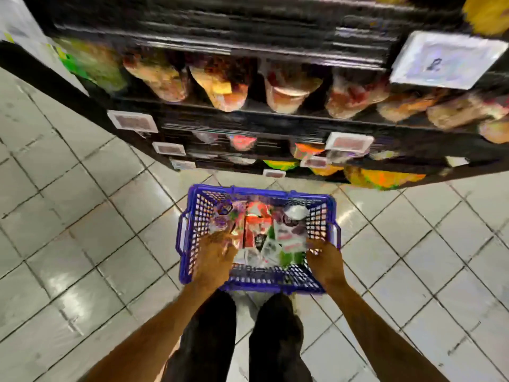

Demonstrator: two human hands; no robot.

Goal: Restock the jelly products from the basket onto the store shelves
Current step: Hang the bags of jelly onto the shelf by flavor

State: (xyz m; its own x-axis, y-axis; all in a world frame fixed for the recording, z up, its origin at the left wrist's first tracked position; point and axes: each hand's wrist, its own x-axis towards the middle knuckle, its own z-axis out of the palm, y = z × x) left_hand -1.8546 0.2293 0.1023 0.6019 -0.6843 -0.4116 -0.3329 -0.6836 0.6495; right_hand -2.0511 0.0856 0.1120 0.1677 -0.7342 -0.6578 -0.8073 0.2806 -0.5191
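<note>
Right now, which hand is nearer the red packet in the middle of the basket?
Left. The left hand is just beside the red packet, on its left; the right hand is at the right wall of the basket, with a white pouch between.

1 basket [260, 191], 2 hands, left [216, 257] and right [327, 261], 1 shelf unit [248, 118]

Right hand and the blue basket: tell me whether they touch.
Cannot tell. In the head view the right hand overlaps the near right rim of the blue basket, but blur hides any contact or gap.
</note>
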